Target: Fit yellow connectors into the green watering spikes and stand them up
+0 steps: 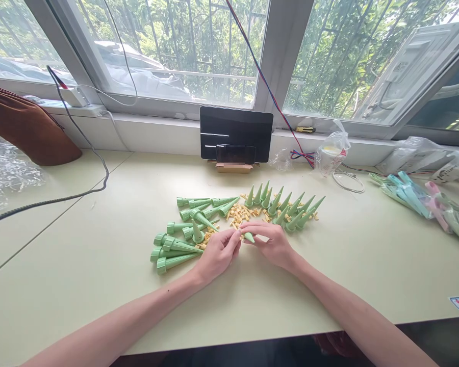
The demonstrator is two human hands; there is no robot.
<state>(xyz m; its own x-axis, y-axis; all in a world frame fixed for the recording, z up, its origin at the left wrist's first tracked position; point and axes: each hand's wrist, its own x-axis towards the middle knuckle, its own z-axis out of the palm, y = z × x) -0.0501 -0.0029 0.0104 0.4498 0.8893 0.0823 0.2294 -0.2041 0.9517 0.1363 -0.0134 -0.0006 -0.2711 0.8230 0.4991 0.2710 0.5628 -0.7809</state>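
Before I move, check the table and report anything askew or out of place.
One upright green cone stands in the left group, where the other cones lie on their sides. Loose yellow pieces are scattered among the cones. No damage shows.

A cone (249,237) is held in the grip (240,235); more cones (176,244) are spread beyond it on both sides.

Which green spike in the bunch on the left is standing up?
The upright spike beside the small yellow pieces, its tip pointing up; the other spikes there lie on their sides.
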